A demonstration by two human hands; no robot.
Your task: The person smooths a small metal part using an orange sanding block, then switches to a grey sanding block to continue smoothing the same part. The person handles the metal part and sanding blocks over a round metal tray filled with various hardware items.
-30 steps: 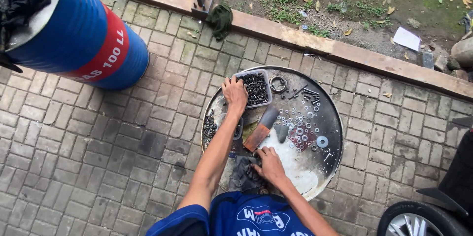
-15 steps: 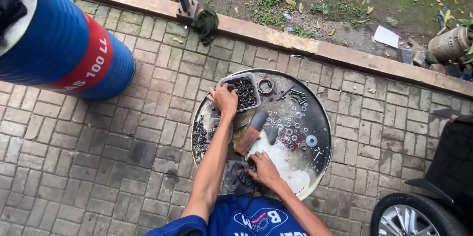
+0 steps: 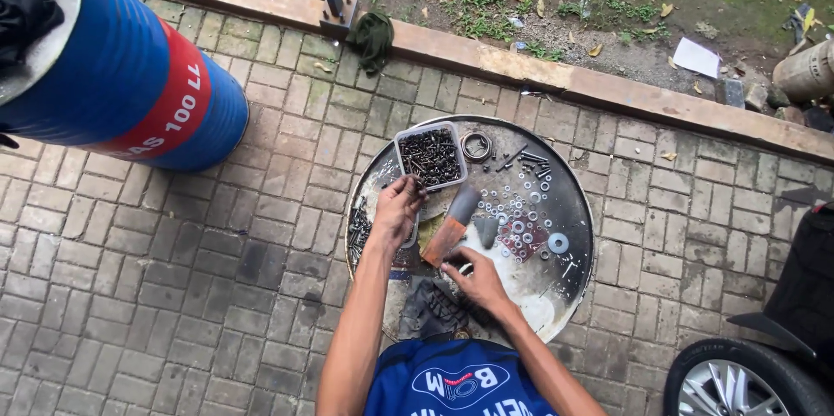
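The left hand [image 3: 398, 208] lay on the round, grey, worn metal tray [image 3: 569, 186] with its fingers curled together; whether they pinched anything could not be told from the head view. Just beyond those fingertips, touching or nearly so, stood the clear rectangular plastic tub [image 3: 430, 156] filled with dark screws. To the outer side of the left wrist lay a loose heap of dark bolts [image 3: 358, 229] near the tray's edge.

The right hand [image 3: 476, 279] rested closer to the body, its fingers bent and drawn together at the lower end of a flat rust-brown wooden-handled brush [image 3: 449, 234], which sloped away from them toward the tub. The fingertips touched that end, but whether they gripped it could not be told. Beyond and to the outer side of the right fingers, a scatter of small silver washers [image 3: 519, 212] spread over the tray, with one larger pale washer [image 3: 558, 243] farther out. A dull metal ring [image 3: 476, 146] sat just beside the tub, and a few long dark bolts [image 3: 526, 158] lay past it.

A crumpled dark cloth [image 3: 432, 307] lay on the tray between the forearms. The tray sat on grey paving bricks [image 3: 174, 294], with a large blue drum with a red band [image 3: 130, 77] well off beyond the left hand.
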